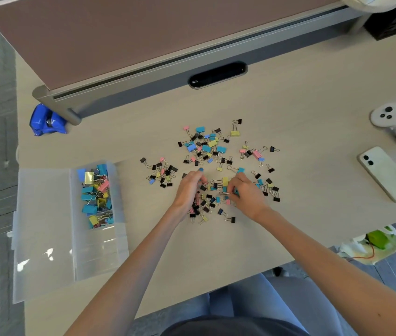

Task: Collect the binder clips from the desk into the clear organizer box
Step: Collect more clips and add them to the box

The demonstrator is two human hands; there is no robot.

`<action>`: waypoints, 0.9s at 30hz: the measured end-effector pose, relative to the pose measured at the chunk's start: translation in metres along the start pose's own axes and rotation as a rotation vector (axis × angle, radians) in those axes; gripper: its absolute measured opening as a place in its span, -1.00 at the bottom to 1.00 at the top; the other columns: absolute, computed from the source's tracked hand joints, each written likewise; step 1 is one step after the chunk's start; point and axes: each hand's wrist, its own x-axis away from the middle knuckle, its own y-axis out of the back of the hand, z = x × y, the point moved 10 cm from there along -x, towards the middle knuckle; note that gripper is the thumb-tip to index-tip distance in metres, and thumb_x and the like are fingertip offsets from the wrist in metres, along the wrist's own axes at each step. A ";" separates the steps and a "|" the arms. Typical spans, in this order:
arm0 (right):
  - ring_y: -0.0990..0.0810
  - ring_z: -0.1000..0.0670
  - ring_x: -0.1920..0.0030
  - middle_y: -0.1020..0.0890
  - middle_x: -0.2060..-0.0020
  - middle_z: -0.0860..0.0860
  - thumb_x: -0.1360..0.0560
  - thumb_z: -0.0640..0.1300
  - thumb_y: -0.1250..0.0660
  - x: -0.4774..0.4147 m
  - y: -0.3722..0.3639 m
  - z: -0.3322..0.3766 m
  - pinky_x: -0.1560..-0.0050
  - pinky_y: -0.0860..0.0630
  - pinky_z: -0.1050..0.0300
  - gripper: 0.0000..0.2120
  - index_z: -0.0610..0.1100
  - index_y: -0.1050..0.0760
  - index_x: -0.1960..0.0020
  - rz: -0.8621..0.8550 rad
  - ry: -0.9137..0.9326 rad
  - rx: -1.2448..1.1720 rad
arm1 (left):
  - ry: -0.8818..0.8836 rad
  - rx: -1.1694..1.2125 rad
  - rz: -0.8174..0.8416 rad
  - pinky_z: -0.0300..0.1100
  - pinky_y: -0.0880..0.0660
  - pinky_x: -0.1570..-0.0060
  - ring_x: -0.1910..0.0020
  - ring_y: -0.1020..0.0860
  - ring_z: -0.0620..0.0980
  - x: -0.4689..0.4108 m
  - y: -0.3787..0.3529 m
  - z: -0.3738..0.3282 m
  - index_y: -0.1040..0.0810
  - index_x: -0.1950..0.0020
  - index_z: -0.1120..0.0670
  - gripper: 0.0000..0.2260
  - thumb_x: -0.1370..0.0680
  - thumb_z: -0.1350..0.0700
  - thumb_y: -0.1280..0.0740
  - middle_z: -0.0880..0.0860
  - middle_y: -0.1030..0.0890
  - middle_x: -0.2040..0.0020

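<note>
Several binder clips point(206, 146) in black, blue, yellow and pink lie scattered over the middle of the desk. The clear organizer box point(100, 248) stands open at the left, lid flat beside it, with larger blue, yellow and pink clips point(96, 195) filling its far end. My left hand point(188, 192) rests curled on the near part of the pile, fingers closed over small clips. My right hand point(246, 192) is beside it, fingertips pinched on a blue clip point(228, 192) by its wire handle. Clips under both palms are hidden.
A white phone point(387, 174) lies face down at the right, with a white controller point(391, 121) behind it. A blue object point(46, 121) sits at the back left by the partition foot. A dark cable slot point(217, 75) is at the back. The desk's front edge runs near my lap.
</note>
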 end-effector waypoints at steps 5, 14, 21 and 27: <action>-0.55 -0.03 0.12 -0.54 0.13 -0.02 -0.53 -0.21 -0.29 -0.001 0.022 -0.024 0.12 -0.54 0.02 -0.91 -0.08 -0.41 0.10 -0.099 -0.167 -0.269 | -0.158 -0.080 -0.019 -0.22 -0.32 0.32 0.33 -0.36 -0.13 -0.004 -0.010 -0.012 -0.51 0.03 0.18 -0.71 -0.67 0.09 -0.06 -0.08 -0.37 0.33; -0.42 0.04 0.43 -0.43 0.37 -0.07 -0.53 -0.32 -0.18 -0.002 0.027 -0.050 0.41 -0.32 0.22 -0.84 -0.18 -0.36 0.22 0.023 -0.528 -1.138 | -0.446 -0.809 -0.061 -0.18 -0.50 0.18 0.11 -0.57 -0.13 -0.002 -0.045 -0.044 -0.46 -0.20 -0.02 -0.75 -0.55 -0.02 -0.34 -0.11 -0.58 -0.15; -0.61 -0.03 0.29 -0.43 0.38 -0.08 -0.59 -0.19 -0.22 -0.009 0.022 -0.053 0.24 -0.59 0.18 -0.89 -0.24 -0.43 0.02 0.116 -0.534 -1.269 | -0.505 -1.034 -0.064 -0.19 -0.41 0.18 -0.02 -0.55 -0.02 -0.011 -0.059 -0.044 -0.44 -0.21 -0.01 -0.70 -0.51 0.05 -0.40 -0.03 -0.56 -0.09; -0.36 0.02 0.42 -0.40 0.43 -0.05 -0.52 -0.06 -0.35 -0.022 0.037 -0.071 0.40 -0.35 0.22 -0.69 -0.17 -0.37 0.31 -0.022 -0.490 -0.930 | -0.538 -1.019 -0.087 -0.20 -0.38 0.20 0.04 -0.53 -0.04 -0.015 -0.058 -0.048 -0.45 -0.17 0.01 -0.78 -0.55 0.03 -0.35 -0.03 -0.56 -0.06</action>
